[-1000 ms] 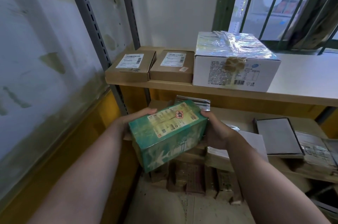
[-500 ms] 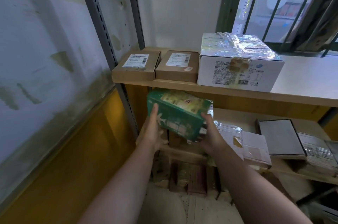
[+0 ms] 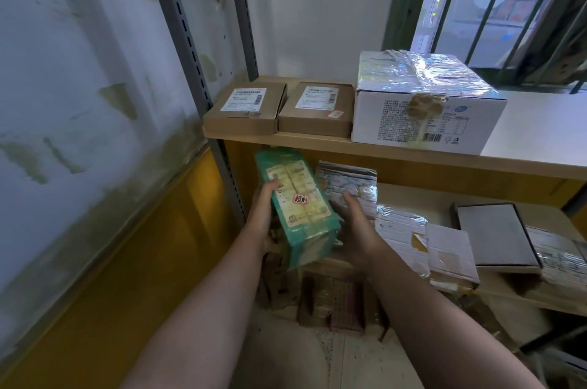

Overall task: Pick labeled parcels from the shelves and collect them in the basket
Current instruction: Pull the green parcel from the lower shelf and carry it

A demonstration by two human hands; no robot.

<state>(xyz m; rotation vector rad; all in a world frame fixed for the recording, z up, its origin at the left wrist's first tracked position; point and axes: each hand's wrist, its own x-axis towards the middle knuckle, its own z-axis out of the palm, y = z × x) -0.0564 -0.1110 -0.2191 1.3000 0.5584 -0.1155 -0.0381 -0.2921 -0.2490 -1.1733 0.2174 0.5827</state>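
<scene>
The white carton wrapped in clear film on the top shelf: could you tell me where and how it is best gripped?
Grip the white film-wrapped carton by its two short side walls, one hand each, coming from the front. It looks too wide for one hand, and its slick film top offers no edge. The brown cardboard box crowds its left wall, so probably slide it forward first.

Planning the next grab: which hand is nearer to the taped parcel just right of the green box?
Right. The right hand sits directly in front of the taped parcel; the left hand grips the green box's far side.
</scene>
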